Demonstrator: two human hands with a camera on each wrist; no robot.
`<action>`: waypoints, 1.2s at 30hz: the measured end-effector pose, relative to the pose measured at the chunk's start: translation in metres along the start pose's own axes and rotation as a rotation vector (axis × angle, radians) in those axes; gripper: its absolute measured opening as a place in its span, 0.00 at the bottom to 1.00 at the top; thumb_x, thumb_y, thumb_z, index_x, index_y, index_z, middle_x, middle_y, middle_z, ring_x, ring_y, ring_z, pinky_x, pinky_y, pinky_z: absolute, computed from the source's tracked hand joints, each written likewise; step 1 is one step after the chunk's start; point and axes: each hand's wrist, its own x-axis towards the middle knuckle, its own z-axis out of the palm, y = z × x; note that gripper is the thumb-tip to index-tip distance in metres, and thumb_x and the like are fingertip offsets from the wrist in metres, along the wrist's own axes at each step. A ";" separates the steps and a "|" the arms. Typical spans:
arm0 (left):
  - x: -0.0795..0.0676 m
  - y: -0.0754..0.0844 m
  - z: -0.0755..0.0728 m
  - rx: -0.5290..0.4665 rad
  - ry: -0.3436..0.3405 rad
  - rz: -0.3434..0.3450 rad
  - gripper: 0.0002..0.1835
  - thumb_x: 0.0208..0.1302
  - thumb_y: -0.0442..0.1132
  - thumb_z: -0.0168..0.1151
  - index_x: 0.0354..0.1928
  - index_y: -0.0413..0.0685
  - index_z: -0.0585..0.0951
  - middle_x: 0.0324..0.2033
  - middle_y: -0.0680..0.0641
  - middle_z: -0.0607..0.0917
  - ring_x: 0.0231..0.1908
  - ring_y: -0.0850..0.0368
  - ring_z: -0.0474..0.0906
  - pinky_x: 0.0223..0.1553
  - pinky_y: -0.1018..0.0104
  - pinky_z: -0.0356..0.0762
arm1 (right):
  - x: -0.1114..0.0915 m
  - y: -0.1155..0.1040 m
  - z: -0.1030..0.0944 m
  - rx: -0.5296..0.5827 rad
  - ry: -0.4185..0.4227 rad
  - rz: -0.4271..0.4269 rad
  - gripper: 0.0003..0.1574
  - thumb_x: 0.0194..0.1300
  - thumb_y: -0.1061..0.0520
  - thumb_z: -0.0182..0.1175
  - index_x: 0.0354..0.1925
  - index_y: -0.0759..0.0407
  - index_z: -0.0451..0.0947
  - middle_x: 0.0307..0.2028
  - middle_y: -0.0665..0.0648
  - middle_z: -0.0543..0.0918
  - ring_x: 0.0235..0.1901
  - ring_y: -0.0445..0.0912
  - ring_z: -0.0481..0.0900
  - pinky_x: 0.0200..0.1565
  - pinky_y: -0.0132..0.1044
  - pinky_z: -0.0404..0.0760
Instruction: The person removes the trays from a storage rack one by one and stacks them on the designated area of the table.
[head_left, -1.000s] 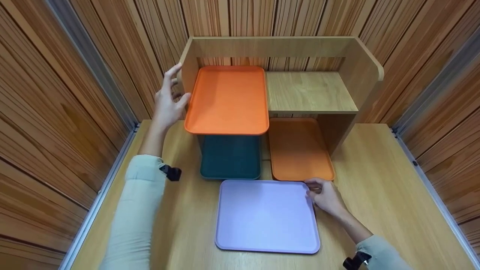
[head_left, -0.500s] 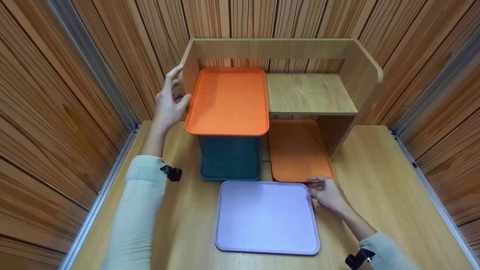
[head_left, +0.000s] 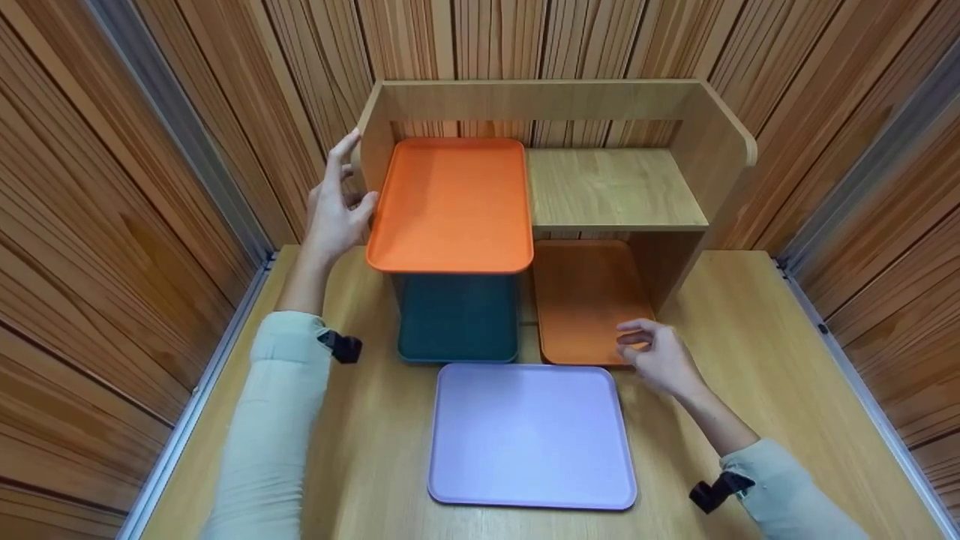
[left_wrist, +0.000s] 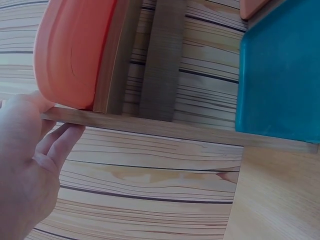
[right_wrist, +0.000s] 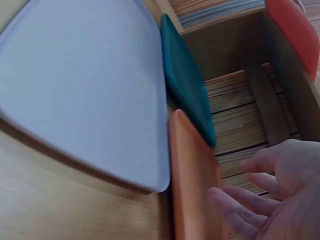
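Observation:
My left hand (head_left: 337,206) holds the left side panel of the wooden shelf (head_left: 619,187), fingers on its outer face and thumb at the front edge, beside the bright orange tray (head_left: 454,206). That tray lies on the upper board's left half, its near end jutting past the front. My right hand (head_left: 660,360) hovers over the near right corner of the darker orange tray (head_left: 589,300) in the lower right compartment, fingers loosely bent around nothing. A lilac tray (head_left: 529,435) lies on the table in front. Lower left is a teal tray (head_left: 459,319).
The shelf stands on a wooden table (head_left: 375,450) against a wood-panelled wall (head_left: 495,37). Metal rails (head_left: 225,382) run along the table's left and right edges. The upper board's right half is bare wood.
My right hand has let go of the lilac tray's far right corner and moved up and away, over the darker orange tray. My left hand keeps its place on the shelf.

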 end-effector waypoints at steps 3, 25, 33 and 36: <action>0.000 0.001 -0.001 0.020 0.004 0.006 0.45 0.80 0.25 0.60 0.90 0.66 0.58 0.83 0.32 0.70 0.74 0.34 0.83 0.65 0.32 0.91 | 0.005 -0.010 0.000 0.042 -0.001 0.003 0.23 0.75 0.68 0.66 0.66 0.72 0.82 0.58 0.79 0.89 0.40 0.44 0.90 0.32 0.32 0.90; 0.004 0.005 -0.003 -0.024 0.020 -0.005 0.41 0.81 0.26 0.61 0.87 0.63 0.61 0.88 0.42 0.64 0.80 0.42 0.76 0.75 0.35 0.84 | 0.032 -0.090 0.014 0.331 0.107 -0.053 0.29 0.79 0.65 0.67 0.74 0.64 0.78 0.64 0.69 0.88 0.43 0.32 0.91 0.42 0.28 0.94; 0.003 0.004 -0.001 -0.033 0.008 -0.022 0.41 0.82 0.28 0.61 0.87 0.65 0.60 0.89 0.42 0.64 0.81 0.41 0.75 0.76 0.33 0.83 | 0.036 -0.109 0.027 0.476 0.118 -0.074 0.31 0.81 0.65 0.65 0.78 0.62 0.75 0.63 0.62 0.87 0.46 0.37 0.92 0.51 0.35 0.97; 0.002 0.003 -0.001 -0.029 0.013 -0.009 0.41 0.81 0.27 0.61 0.87 0.63 0.61 0.88 0.42 0.65 0.80 0.41 0.76 0.74 0.34 0.84 | 0.038 -0.116 0.031 0.510 0.122 -0.074 0.31 0.83 0.64 0.64 0.79 0.60 0.74 0.64 0.61 0.87 0.48 0.39 0.93 0.52 0.34 0.96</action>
